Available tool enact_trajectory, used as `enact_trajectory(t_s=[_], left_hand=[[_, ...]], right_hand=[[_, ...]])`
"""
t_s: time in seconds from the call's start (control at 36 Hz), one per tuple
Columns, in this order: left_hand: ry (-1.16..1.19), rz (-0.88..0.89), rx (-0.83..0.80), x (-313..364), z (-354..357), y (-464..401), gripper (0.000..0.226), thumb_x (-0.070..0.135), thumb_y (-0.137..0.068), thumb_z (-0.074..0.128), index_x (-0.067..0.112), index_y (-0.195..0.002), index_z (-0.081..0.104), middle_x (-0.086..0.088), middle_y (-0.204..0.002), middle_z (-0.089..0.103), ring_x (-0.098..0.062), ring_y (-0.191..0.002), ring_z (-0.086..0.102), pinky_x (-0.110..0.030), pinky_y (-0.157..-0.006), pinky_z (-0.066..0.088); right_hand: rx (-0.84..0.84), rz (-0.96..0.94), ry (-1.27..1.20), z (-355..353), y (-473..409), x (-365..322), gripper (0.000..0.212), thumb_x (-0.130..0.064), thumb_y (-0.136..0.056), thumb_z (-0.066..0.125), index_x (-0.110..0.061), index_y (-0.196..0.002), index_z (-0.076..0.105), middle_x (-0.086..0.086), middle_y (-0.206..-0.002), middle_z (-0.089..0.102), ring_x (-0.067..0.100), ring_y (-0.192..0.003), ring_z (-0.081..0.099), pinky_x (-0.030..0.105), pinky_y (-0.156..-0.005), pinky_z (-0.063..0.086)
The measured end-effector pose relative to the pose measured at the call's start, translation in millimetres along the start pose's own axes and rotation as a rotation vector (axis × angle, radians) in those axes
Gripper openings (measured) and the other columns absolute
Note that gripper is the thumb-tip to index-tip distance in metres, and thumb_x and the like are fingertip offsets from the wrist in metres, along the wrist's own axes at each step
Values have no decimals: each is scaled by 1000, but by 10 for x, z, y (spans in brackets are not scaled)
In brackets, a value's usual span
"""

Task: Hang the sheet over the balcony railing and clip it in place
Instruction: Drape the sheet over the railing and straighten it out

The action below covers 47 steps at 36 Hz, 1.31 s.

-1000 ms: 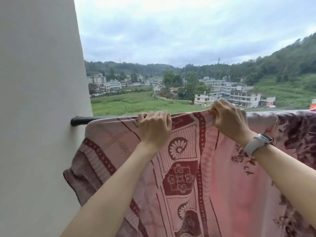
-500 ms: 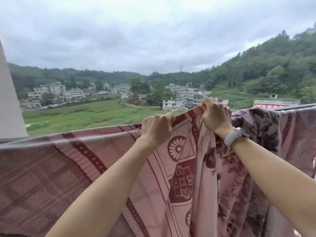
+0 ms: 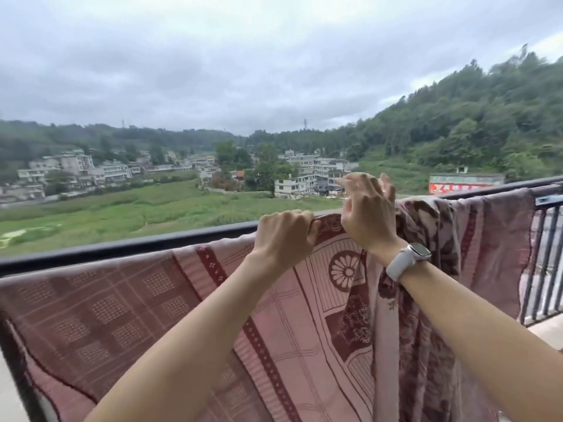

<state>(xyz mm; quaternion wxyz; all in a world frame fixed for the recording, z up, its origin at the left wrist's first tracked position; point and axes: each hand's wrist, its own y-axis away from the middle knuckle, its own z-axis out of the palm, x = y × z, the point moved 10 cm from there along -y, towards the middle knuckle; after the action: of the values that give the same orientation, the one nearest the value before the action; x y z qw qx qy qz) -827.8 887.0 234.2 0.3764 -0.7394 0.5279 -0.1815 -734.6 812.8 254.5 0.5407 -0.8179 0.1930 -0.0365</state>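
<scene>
A pink and maroon patterned sheet [image 3: 128, 303] hangs over the black balcony railing [image 3: 128, 246], bunched in folds towards the right. My left hand [image 3: 285, 236] grips the sheet's top edge at the rail, fingers curled round the cloth. Just to its right, my right hand [image 3: 367, 208], with a white watch on the wrist, is lifted above the rail with fingers loosely spread and nothing in them. No clip shows near the hands.
The railing's vertical bars [image 3: 545, 266] stand bare at the far right, with a small blue thing [image 3: 548, 198] on the top rail there. Beyond the rail lie fields, houses and a wooded hill. A strip of light floor shows at the right edge.
The view has swung right, away from the wall. My right hand has let go of the sheet's top edge and risen above the rail. My left hand keeps its grip.
</scene>
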Motion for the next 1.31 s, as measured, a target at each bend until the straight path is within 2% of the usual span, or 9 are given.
enact_trajectory(t_s=[0.11,0.19,0.39,0.53,0.69,0.81,0.92,1.11,1.31], left_hand=[[-90,-78,129,-432,-396,593,35,42,-93,42,15,-92,65,0,-81,69,-21,-69,64,-28,-60,43],[-168,-126,215,-807,-682,1087,32,34,-90,48,12,-105,65,-6,-96,71,-25,-87,65,-39,-87,44],[-190,-184,275,-1397,-1051,2186,46,21,-91,50,7,-134,44,-13,-143,41,-28,-137,29,-49,-113,21],[-99,-408,353,-1764,-1160,2995,46,18,-85,59,2,-125,45,-21,-130,47,-30,-123,38,-39,-104,30],[494,-796,188,-2187,-724,3484,58,35,-82,66,14,-130,40,1,-118,52,-8,-98,52,-23,-81,43],[526,-710,154,-2119,-708,3394,16,25,-88,61,10,-92,64,5,-86,65,-12,-78,61,-13,-69,43],[551,-677,261,-2121,-962,3342,16,19,-88,60,9,-76,66,4,-65,65,-12,-59,61,-15,-56,45],[710,-723,502,-2477,-1681,3165,10,19,-89,59,20,-80,64,7,-65,64,-17,-54,60,-31,-54,51],[797,-677,440,-2576,-1802,3081,22,31,-94,49,15,-90,64,-8,-81,69,-25,-78,67,-41,-75,55]], right_hand=[[-67,-222,-185,131,276,-766,33,-1,-82,50,-8,-113,60,7,-107,66,24,-101,60,47,-109,26],[-104,-344,-259,229,555,-1285,29,-7,-84,53,-5,-113,61,10,-106,66,27,-100,60,51,-103,35],[2,-305,-444,375,1211,-2155,42,-6,-88,49,-5,-129,48,21,-136,44,33,-132,33,36,-117,14],[-162,-205,-478,776,2057,-2549,49,-16,-90,47,-15,-137,33,13,-141,38,27,-134,30,48,-110,26],[-408,-56,-395,1148,2709,-2737,53,-37,-88,43,-12,-135,36,10,-137,43,28,-125,42,46,-99,42],[-429,-41,-312,1154,2889,-2888,56,-52,-82,46,-12,-122,48,6,-120,54,22,-110,47,42,-90,44],[-398,-4,-245,1135,2902,-2995,59,-59,-72,57,-13,-108,49,1,-111,54,17,-102,43,37,-84,41],[-334,-70,-464,859,2547,-3310,12,-13,-85,61,-8,-79,52,-3,-62,50,10,-43,44,23,-40,38],[-293,-66,-820,381,1479,-3661,22,-5,-84,62,-15,-68,49,-17,-54,44,-1,-44,48,6,-42,31]])
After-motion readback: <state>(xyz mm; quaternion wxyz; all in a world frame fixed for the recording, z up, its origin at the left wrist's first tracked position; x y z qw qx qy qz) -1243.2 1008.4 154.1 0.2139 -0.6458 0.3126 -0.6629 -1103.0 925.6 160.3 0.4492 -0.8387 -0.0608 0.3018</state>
